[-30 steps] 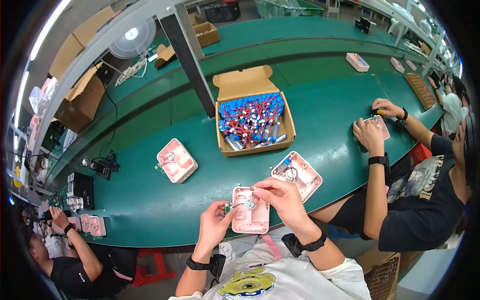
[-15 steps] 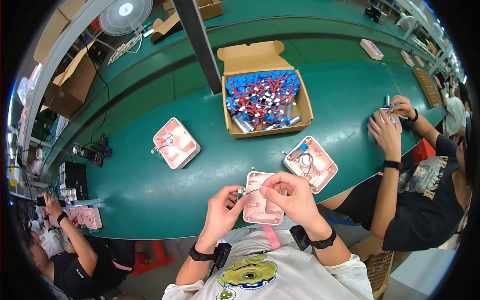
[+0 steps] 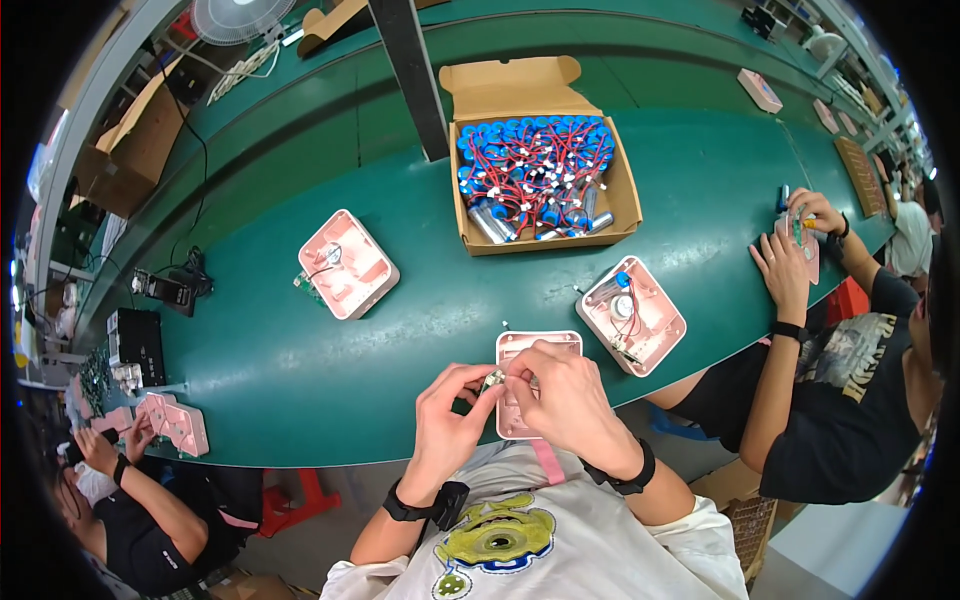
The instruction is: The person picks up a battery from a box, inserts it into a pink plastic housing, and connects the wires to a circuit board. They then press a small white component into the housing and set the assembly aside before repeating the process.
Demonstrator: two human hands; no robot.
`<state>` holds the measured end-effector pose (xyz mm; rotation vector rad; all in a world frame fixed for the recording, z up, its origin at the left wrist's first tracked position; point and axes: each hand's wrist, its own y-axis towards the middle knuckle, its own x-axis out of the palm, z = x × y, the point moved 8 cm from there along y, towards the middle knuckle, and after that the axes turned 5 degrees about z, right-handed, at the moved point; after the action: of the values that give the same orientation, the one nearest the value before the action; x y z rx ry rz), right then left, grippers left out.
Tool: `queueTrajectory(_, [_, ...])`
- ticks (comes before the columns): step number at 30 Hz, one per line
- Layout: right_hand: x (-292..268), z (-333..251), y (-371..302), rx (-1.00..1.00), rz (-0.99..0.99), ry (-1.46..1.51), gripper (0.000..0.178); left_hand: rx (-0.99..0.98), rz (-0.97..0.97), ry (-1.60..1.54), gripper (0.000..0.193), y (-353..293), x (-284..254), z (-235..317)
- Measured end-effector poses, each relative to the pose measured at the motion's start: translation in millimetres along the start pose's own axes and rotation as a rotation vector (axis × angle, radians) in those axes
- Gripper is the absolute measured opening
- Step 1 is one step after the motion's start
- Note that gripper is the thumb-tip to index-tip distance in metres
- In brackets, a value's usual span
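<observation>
A pink plastic case half (image 3: 513, 427) lies open side up at the table's front edge, right before me. Over its left side my left hand (image 3: 448, 418) pinches a small green circuit board (image 3: 489, 383) with a pale connector. My right hand (image 3: 572, 402) reaches across the case with thumb and fingertips closed against the board's connector end. Whatever sits in its pinch is hidden by the fingers. A second pink case (image 3: 655, 335), to the right, contains a blue-ended cylindrical battery (image 3: 610, 288), a round white part and wires.
A cardboard box (image 3: 540, 245) of blue batteries with red leads stands behind the cases. Another pink case (image 3: 372, 285), wired to a board, lies left on the green table (image 3: 300, 400). Co-workers handle parts at both sides. A dark post (image 3: 410, 75) rises behind.
My right hand has moved left, bringing its fingertips to the board in my left hand. The view has shifted, so the table's items sit higher in the picture.
</observation>
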<state>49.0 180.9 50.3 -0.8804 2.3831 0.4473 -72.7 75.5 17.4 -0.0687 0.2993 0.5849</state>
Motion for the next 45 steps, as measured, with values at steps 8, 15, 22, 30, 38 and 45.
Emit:
queueTrajectory(8, [0,2,-2,0.049,0.019,0.012,0.006,-0.002,0.004,0.013,0.027,1,2,4])
queueTrajectory(15, [3,-3,-2,0.061,0.046,-0.029,0.005,0.106,0.042,0.101,0.029,-3,2,16])
queueTrajectory(22, [4,-7,-2,0.044,0.073,-0.06,0.004,0.153,0.035,0.135,0.029,-2,3,20])
queueTrajectory(30, [9,-9,-2,0.021,0.053,-0.12,0.007,0.127,0.02,0.063,0.029,-2,1,12])
queueTrajectory(38, [-46,-37,23,-0.157,0.1,-0.308,0.014,0.049,0.088,-0.068,0.025,-5,-8,-24])
queueTrajectory(45, [-119,17,93,0.006,0.226,-0.632,0.015,0.067,0.097,-0.145,0.023,-6,-8,-41])
